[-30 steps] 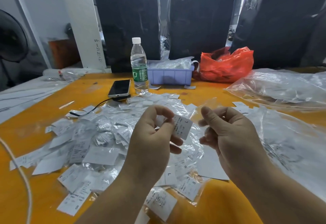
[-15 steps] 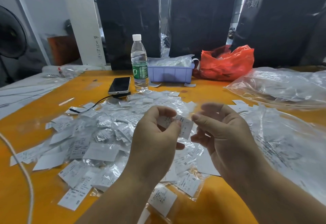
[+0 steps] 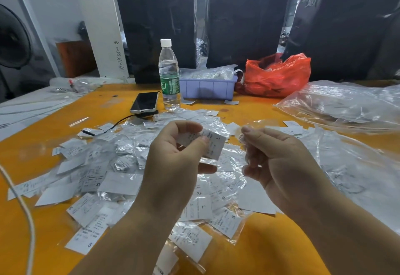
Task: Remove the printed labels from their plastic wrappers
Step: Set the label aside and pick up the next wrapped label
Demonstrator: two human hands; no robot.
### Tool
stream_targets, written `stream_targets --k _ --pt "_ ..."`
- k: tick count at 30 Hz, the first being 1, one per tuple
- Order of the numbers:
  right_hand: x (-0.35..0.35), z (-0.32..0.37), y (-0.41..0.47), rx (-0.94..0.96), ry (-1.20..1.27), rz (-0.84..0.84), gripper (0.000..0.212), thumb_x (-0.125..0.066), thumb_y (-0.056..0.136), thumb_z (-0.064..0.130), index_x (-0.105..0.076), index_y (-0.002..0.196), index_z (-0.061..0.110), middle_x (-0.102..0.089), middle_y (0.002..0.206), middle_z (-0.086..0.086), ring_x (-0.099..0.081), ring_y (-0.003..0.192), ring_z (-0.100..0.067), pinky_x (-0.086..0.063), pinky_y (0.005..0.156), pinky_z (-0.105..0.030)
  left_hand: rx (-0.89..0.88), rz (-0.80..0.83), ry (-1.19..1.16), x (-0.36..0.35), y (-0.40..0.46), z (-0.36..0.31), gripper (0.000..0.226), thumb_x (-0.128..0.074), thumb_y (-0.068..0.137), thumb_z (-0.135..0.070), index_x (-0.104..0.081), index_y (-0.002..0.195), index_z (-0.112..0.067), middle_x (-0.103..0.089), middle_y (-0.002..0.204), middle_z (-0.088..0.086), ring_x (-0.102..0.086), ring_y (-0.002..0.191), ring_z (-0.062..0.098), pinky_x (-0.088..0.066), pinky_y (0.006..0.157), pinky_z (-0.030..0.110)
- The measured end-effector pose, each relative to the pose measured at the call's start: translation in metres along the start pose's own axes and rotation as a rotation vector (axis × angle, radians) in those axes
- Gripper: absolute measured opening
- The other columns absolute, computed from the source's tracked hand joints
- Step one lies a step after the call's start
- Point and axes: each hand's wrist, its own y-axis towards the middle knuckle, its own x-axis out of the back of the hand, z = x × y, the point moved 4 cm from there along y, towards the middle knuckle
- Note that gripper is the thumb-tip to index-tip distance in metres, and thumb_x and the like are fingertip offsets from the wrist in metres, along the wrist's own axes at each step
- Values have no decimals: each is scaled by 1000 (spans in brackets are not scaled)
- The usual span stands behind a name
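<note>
My left hand [image 3: 173, 166] pinches a small stack of white printed labels [image 3: 213, 144] marked "L" between thumb and fingers, held above the table. My right hand [image 3: 279, 162] is a short way to the right, fingers curled round a crumpled clear plastic wrapper [image 3: 249, 131] that sticks up past the thumb. The labels are bare and apart from the wrapper. Below both hands lies a wide heap of wrapped labels [image 3: 121, 166] in clear sleeves, showing sizes S, L, XL, on the orange table [image 3: 43, 136].
A water bottle [image 3: 169, 75], a phone [image 3: 145, 102] with a black cable, a purple tray [image 3: 207, 88] and a red bag [image 3: 277, 75] stand at the back. Clear plastic bags [image 3: 346, 106] cover the right side. A white cord [image 3: 26, 209] runs along the left.
My right hand came up to the labels, then drew back to the right with the clear wrapper. The labels stay in my left hand, now bare.
</note>
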Motion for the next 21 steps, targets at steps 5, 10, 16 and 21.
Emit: stream_targets --k 5,10,16,21 --pt "0 1 -2 1 -41 77 16 -72 64 32 -70 58 17 -46 59 -2 -44 51 -11 -45 45 -22 80 52 -121 -4 -1 -1 24 -65 88 -2 -71 83 -25 -70 79 4 -69 68 17 -55 52 28" --pt "-1 1 -3 2 -24 123 13 -73 62 26 -69 64 13 -49 59 -3 -45 50 -11 -45 45 -23 105 89 -123 -6 -3 -1 19 -64 88 -2 -69 86 -20 -68 79 6 -68 67 17 -54 52 29" --pt "-1 1 -3 19 -74 145 8 -72 72 13 -71 76 6 -57 60 -4 -53 51 -12 -48 47 -23 52 35 -98 -2 -1 -3 20 -63 89 -1 -68 89 -20 -69 78 2 -67 65 15 -54 51 27" --pt "-6 8 -10 77 -302 248 11 -71 79 -3 -68 87 3 -71 70 -14 -62 51 -21 -52 47 -28 -96 -14 121 3 -1 -8 26 -58 92 -4 -70 83 -25 -69 79 -9 -67 74 9 -54 53 24"
